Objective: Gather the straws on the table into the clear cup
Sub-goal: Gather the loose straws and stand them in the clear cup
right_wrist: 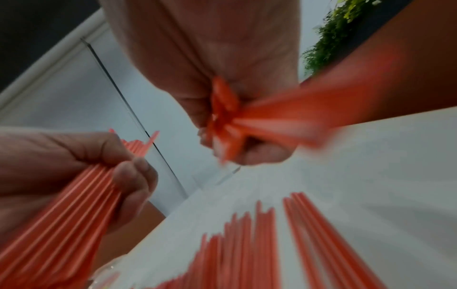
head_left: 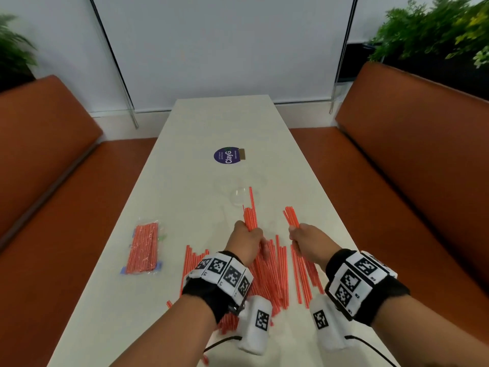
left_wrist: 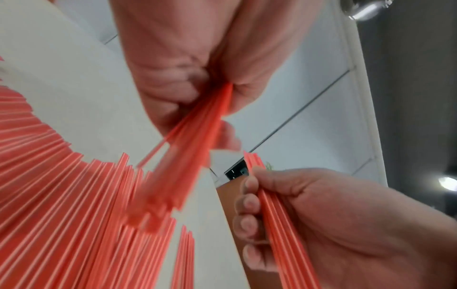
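Near side of the clear cup (head_left: pixel 239 192): left hand (head_left: pixel 247 241) is wrapped around a bundle of orange straws (head_left: pixel 250 215), tips angled up toward the cup, likely to keep them aligned for insertion. Right hand (head_left: pixel 308 238), just right of the left, clutches a smaller bundle (head_left: pixel 291 215) the same way. Loose straws (head_left: pixel 272 274) lie fanned on the table (head_left: pixel 211 123), nearer than the cup, under both hands. Cup upright, apparently empty; hard to tell through clear plastic. Sealed straw packet (head_left: pixel 143 247) sits left of the cup, untouched.
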Action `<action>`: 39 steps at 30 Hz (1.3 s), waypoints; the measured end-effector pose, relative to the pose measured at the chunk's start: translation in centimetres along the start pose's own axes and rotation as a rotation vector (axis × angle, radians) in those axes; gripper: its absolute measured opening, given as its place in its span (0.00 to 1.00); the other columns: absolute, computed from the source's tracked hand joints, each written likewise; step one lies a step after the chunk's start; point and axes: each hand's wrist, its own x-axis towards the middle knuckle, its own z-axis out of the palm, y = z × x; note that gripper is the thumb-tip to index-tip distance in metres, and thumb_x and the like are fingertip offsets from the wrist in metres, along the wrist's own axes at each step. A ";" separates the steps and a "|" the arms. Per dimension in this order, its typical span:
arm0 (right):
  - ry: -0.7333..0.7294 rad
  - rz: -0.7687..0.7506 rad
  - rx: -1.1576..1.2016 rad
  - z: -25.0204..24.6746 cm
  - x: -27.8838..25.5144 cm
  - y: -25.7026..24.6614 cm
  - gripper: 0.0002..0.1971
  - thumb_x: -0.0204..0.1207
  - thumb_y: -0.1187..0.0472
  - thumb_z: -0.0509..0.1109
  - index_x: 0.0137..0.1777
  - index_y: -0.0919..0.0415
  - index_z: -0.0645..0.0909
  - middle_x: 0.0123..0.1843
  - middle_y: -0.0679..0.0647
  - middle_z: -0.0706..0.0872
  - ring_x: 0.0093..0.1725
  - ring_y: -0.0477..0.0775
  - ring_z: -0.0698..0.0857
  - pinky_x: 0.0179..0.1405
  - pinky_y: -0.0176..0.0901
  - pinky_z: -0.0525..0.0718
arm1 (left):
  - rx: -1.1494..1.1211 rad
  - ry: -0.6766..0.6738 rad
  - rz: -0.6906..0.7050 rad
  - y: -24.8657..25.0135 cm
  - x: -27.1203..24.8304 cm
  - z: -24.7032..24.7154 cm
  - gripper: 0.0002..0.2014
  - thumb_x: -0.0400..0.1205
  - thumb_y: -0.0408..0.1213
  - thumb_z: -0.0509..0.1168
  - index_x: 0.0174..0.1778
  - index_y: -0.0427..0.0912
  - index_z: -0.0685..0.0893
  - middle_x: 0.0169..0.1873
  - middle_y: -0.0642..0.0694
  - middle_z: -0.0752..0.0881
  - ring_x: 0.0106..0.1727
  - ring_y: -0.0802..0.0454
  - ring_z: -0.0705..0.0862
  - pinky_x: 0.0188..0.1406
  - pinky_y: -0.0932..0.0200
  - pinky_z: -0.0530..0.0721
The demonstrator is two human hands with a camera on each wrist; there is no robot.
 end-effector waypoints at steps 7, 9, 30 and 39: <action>0.003 -0.168 -0.172 -1.4 1.7 -6.8 0.18 0.87 0.52 0.48 0.61 0.64 0.72 0.43 0.54 0.80 0.37 0.50 0.77 0.31 0.36 0.71 | -0.123 0.025 -0.035 -0.4 0.5 -3.5 0.08 0.87 0.37 0.52 0.47 0.41 0.74 0.27 0.49 0.68 0.21 0.56 0.64 0.16 0.66 0.66; 0.062 -0.219 -0.161 -1.9 3.5 -8.9 0.18 0.87 0.53 0.50 0.65 0.64 0.71 0.35 0.50 0.74 0.31 0.46 0.72 0.28 0.36 0.71 | -0.129 0.015 -0.031 -0.7 0.6 -4.4 0.12 0.87 0.43 0.52 0.41 0.43 0.75 0.25 0.50 0.67 0.20 0.57 0.64 0.16 0.66 0.65; 0.330 -0.234 -0.342 3.4 16.9 -12.1 0.15 0.78 0.48 0.64 0.41 0.61 0.80 0.39 0.55 0.83 0.49 0.61 0.82 0.46 0.46 0.80 | -0.229 -0.010 -0.084 -3.0 0.7 -7.0 0.15 0.86 0.46 0.54 0.34 0.45 0.70 0.23 0.51 0.67 0.16 0.60 0.65 0.15 0.67 0.65; 0.108 -0.336 -0.789 2.4 12.2 -9.8 0.25 0.76 0.44 0.67 0.67 0.59 0.73 0.61 0.55 0.83 0.59 0.57 0.83 0.55 0.47 0.80 | -0.197 -0.004 -0.080 -2.4 1.0 -6.3 0.15 0.86 0.47 0.54 0.35 0.45 0.70 0.23 0.50 0.67 0.18 0.58 0.64 0.17 0.66 0.65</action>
